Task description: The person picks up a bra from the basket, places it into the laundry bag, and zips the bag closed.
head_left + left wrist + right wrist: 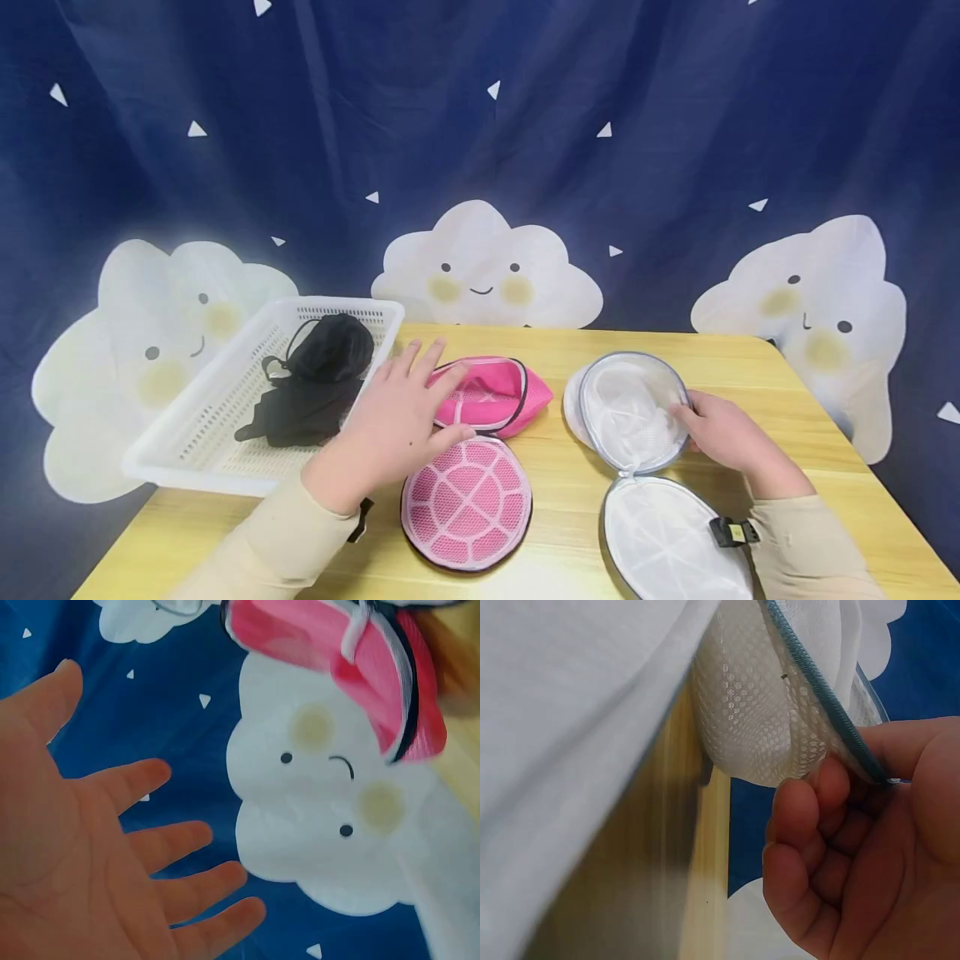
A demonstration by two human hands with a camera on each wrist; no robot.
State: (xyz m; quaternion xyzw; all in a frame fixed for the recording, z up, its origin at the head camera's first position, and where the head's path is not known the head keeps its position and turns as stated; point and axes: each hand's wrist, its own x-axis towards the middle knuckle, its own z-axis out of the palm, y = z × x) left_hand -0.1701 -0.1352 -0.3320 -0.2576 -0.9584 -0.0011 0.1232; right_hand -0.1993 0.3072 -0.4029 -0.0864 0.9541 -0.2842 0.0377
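Observation:
A white mesh laundry bag (630, 408) stands unzipped on the right, its round lid (671, 537) folded down toward the front. My right hand (723, 437) pinches the right side of its opening. The right wrist view shows my thumb over the grey-blue trimmed rim (821, 697), fingers curled under it against the mesh. My left hand (397, 417), fingers spread, hovers between the basket and a pink mesh laundry bag (532, 400) and holds nothing. The pink bag also gapes open, its round lid (467, 504) flat in front. The left wrist view shows a bare palm (67, 847).
At the left, a white plastic basket (202, 475) contains black cloth items (315, 400), one with a thin strap. Everything stands on a wooden table (566, 517). A dark blue curtain (480, 108) with smiling clouds hangs behind the table's far edge.

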